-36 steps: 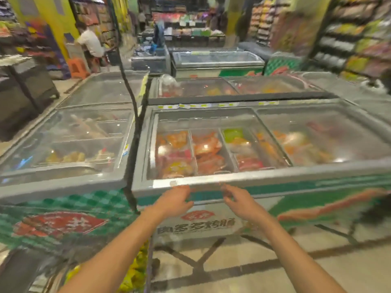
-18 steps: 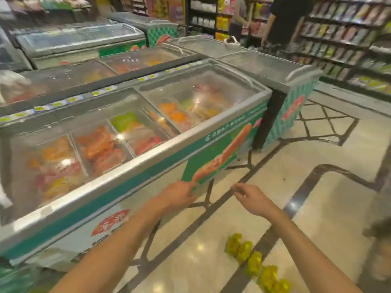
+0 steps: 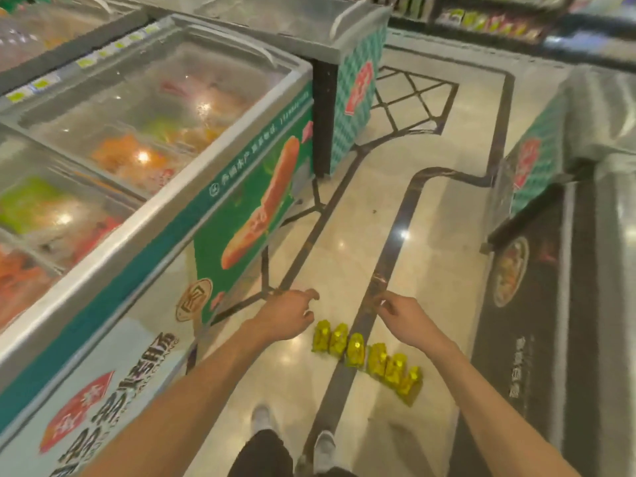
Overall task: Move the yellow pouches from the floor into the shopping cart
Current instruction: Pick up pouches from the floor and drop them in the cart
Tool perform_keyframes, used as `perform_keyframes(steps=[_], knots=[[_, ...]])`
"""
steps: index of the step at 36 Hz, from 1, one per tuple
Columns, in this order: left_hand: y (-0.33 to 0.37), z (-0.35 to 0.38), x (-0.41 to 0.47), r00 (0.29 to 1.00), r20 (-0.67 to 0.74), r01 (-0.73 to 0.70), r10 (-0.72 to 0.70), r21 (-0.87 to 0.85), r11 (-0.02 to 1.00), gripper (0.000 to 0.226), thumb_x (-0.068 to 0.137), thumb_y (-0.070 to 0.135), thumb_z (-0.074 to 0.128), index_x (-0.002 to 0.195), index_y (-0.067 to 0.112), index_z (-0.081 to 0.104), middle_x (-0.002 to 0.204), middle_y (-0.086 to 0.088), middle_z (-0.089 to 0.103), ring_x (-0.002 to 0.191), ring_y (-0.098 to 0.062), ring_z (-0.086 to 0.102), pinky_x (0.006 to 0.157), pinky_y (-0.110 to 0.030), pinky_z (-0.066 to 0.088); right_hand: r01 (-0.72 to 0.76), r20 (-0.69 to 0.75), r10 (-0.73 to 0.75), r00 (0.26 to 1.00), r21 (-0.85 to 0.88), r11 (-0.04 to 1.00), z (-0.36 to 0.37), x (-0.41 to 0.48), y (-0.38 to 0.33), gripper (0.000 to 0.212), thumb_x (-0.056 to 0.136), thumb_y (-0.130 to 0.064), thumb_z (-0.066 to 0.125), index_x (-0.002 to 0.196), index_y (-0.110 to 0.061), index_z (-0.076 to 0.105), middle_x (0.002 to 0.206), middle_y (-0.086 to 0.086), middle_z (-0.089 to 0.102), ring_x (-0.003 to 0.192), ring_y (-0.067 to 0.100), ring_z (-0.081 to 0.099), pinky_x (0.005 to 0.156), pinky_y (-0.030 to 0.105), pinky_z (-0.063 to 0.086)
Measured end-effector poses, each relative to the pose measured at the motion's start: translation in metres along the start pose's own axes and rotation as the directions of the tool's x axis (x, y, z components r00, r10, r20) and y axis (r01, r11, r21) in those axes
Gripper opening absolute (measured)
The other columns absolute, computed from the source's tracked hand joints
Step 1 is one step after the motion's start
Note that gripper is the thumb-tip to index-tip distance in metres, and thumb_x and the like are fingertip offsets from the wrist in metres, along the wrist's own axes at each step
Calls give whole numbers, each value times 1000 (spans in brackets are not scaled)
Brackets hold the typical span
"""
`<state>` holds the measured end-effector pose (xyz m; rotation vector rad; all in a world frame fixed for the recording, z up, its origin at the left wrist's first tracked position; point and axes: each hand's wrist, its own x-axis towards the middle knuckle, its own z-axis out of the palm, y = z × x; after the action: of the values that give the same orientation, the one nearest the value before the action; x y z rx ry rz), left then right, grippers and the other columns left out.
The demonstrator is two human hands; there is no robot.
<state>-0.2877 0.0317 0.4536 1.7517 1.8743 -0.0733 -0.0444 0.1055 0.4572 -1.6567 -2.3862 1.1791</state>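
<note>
Several yellow pouches (image 3: pixel 364 356) stand in a slanted row on the shiny tiled floor, just ahead of my feet. My left hand (image 3: pixel 287 316) hovers above the floor at the row's left end, fingers loosely curled and holding nothing. My right hand (image 3: pixel 404 318) hangs above the row's middle, a little to the right, fingers also loosely apart and empty. Neither hand touches a pouch. No shopping cart is in view.
A long chest freezer (image 3: pixel 179 215) with a glass lid and a sausage picture runs along the left. Another freezer (image 3: pixel 351 63) stands beyond it. Dark and checkered freezer cabinets (image 3: pixel 537 256) line the right. The floor aisle (image 3: pixel 430 139) runs ahead between them.
My view has swung right and down from the freezer tops to the aisle floor. The yellow pouches have come fully into view below my hands, which stay held out in front.
</note>
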Motion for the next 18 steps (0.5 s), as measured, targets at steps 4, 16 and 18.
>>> perform_keyframes(steps=[4, 16, 18], knots=[[5, 13, 37, 997, 80, -20, 14, 73, 997, 45, 90, 36, 47, 135, 31, 45, 123, -5, 64, 113, -27, 60, 94, -44, 51, -63, -17, 63, 998, 1, 998, 11, 9, 20, 23, 91, -13, 46, 106, -9, 63, 91, 14, 70, 86, 31, 64, 65, 28, 40], [-28, 63, 142, 973, 226, -58, 53, 16, 998, 36, 98, 39, 42, 131, 27, 46, 122, -6, 64, 112, -28, 60, 92, -44, 50, -350, 34, 349, 936, 34, 936, 57, 74, 73, 23, 89, -20, 45, 106, -16, 60, 91, 19, 68, 86, 34, 63, 71, 36, 48], [-38, 74, 160, 966, 254, -57, 50, 20, 998, 35, 98, 38, 42, 131, 26, 47, 122, -5, 64, 113, -28, 60, 91, -42, 51, -368, 51, 367, 929, 12, 930, 73, 90, 83, 20, 88, -22, 44, 101, -15, 58, 94, 19, 68, 89, 35, 64, 72, 37, 48]])
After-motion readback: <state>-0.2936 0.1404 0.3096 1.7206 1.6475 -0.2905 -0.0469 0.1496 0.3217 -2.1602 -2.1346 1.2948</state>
